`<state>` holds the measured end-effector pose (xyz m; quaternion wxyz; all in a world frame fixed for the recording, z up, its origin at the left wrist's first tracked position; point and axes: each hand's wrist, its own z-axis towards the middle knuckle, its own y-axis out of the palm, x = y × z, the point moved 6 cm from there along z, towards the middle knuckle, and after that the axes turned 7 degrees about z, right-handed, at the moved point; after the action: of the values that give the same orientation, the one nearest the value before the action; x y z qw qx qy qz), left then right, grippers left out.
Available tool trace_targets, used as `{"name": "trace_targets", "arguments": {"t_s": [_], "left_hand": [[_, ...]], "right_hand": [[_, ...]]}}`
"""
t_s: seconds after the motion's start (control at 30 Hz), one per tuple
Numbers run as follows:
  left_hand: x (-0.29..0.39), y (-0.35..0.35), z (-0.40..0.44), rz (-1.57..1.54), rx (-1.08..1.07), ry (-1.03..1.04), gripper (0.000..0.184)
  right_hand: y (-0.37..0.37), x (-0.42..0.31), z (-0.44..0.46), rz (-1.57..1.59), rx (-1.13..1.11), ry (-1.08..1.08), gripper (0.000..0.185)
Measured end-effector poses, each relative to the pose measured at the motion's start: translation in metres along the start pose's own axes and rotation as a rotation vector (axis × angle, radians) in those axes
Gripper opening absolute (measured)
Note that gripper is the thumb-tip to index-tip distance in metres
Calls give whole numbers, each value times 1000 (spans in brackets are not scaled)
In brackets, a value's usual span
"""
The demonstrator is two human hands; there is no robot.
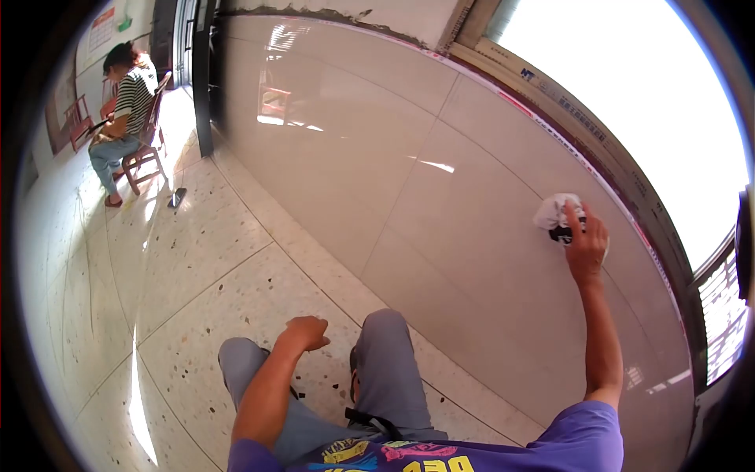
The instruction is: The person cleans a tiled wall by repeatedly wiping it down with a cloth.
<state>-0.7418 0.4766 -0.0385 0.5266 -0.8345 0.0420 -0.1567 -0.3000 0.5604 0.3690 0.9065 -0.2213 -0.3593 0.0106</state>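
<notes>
Your right hand point(586, 242) is on the cloth point(552, 211), right of centre in the frame. Fingers lie over it and hold it bunched against the tiled wall point(464, 197). Cloth is white with a dark patch; part of it sticks out left of your fingers. It sits just below the window frame point(586, 118), near the red-and-white strip along the tile edge.

Your left hand point(308, 333) is well apart from the right, lower middle of the frame, between your knees and above the floor point(212, 330). Fingers curl inward; can't tell how far they close or what's inside the palm. Left forearm passes over your left thigh.

You're in grey trousers point(393, 366) and a purple shirt point(578, 435), both at the bottom edge.

Upper left: a person point(140, 98) in a striped top sits on a wooden chair point(148, 164), head bent down. A dark flat object point(178, 197) lies on the floor just beside that chair. Window point(629, 79) at upper right is blown out white.
</notes>
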Motion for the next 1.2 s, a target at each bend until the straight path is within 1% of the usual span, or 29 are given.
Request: {"name": "trace_targets", "arguments": {"t_s": [0.1, 0.2, 0.3, 0.33, 0.43, 0.57, 0.6, 0.67, 0.77, 0.87, 1.0, 1.1, 1.2], "left_hand": [[1, 0, -10, -13, 41, 11, 44], [2, -4, -23, -22, 78, 27, 45], [0, 0, -28, -8, 78, 29, 46], [0, 1, -28, 0, 71, 27, 46], [2, -1, -27, 10, 54, 23, 46], [7, -1, -24, 16, 34, 42, 46], [9, -2, -24, 15, 34, 44, 46], [10, -2, -26, 16, 25, 46, 46], [10, -5, -28, 21, 22, 41, 47], [9, -4, -27, 22, 25, 38, 46], [9, 1, -25, 7, 31, 49, 44], [12, 1, -24, -9, 23, 44, 42], [14, 0, -23, -13, 40, 51, 42]], "right_hand": [[-30, 49, -34, 1, 137, 198, 66], [-56, 88, -75, 3, 284, 349, 70], [-63, 111, -124, 170, 427, 563, 73], [-63, 111, -137, 168, 416, 633, 69], [-56, 112, -172, 247, 412, 820, 70], [-53, 110, -190, 207, 303, 670, 70], [-55, 115, -188, 216, 289, 692, 69], [-63, 130, -190, 244, 354, 837, 69], [-64, 143, -196, 322, 533, 914, 70], [-60, 144, -195, 383, 601, 943, 69], [-51, 129, -187, 439, 617, 964, 69], [-45, 118, -179, 468, 589, 975, 69], [-33, 101, -164, 374, 540, 962, 70]]}}
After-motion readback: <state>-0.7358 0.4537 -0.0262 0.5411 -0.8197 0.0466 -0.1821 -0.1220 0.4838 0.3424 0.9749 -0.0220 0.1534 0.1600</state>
